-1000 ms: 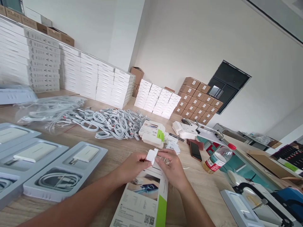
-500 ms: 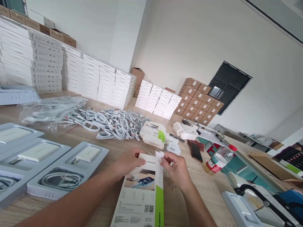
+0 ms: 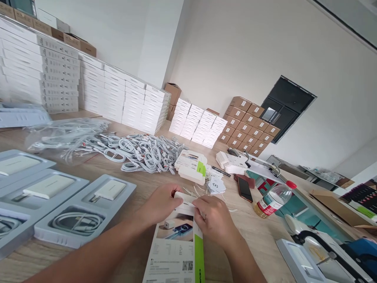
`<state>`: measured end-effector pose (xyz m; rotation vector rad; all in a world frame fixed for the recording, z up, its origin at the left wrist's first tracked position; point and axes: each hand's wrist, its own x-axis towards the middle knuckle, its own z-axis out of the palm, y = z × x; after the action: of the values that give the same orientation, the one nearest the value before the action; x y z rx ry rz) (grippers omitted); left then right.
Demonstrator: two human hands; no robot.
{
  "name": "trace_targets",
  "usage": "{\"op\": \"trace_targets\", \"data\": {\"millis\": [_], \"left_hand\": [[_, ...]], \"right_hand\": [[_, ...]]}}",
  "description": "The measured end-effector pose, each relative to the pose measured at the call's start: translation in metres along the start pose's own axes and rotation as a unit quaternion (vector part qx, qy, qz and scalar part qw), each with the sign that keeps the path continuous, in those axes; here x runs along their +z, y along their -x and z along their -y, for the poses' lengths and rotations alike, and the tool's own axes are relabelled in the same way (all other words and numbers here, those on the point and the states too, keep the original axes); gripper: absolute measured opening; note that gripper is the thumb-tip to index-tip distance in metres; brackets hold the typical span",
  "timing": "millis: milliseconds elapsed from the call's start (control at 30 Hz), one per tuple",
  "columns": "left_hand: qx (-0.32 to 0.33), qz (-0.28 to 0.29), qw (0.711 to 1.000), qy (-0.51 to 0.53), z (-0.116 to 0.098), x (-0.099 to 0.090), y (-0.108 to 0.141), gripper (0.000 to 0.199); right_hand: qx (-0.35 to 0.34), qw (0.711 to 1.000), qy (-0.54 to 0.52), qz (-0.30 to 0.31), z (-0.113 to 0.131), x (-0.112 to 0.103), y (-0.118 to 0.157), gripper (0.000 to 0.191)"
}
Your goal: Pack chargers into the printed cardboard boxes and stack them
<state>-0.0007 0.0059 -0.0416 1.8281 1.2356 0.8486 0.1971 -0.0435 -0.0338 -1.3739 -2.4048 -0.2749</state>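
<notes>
A flat white and green printed carton (image 3: 173,251) lies in front of me, its white end flap (image 3: 185,199) pointing away. My left hand (image 3: 163,202) pinches the left corner of that end between thumb and fingers. On the right corner, my right hand (image 3: 213,218) is closed with curled fingers that cover part of the flap. Just beyond sits another white and green carton (image 3: 191,166), with white paper cards (image 3: 216,184) to its right. To the left are grey trays (image 3: 85,212) holding white chargers (image 3: 109,189) and coiled cables (image 3: 77,223).
A pile of grey cables (image 3: 150,153) lies behind the hands, and stacks of white boxes (image 3: 118,94) stand further back. On the right are a phone (image 3: 244,188), a bottle with a red cap (image 3: 272,200) and a machine with a black handle (image 3: 315,241).
My right hand has moved slightly down and left over the carton's end, its fingers now curled over the flap. The white tab between its fingers is now hidden. My left hand has barely moved.
</notes>
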Motion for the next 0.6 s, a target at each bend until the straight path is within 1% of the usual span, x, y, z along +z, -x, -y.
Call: {"op": "trace_targets", "data": {"millis": [133,233,400,500,600], "left_hand": [[0.048,0.006,0.999,-0.009,-0.004,0.003,0.003,0.014],[0.068,0.006,0.998,0.002,-0.008,0.005,0.005,0.018],[0.042,0.019,0.998,0.042,-0.007,0.007,0.004,0.023],[0.025,0.029,0.996,0.082,-0.004,0.007,0.003,0.027],[0.03,0.025,0.991,0.13,0.0,0.005,0.001,0.027]], "right_hand": [[0.034,0.997,0.069,0.016,0.009,0.0,0.001,0.012],[0.056,0.993,0.103,0.007,0.014,0.001,0.001,0.013],[0.046,0.992,0.114,-0.011,0.016,0.003,0.001,0.016],[0.029,0.992,0.115,-0.044,0.015,0.004,0.001,0.018],[0.018,0.991,0.103,-0.078,0.013,0.004,0.001,0.019]]}}
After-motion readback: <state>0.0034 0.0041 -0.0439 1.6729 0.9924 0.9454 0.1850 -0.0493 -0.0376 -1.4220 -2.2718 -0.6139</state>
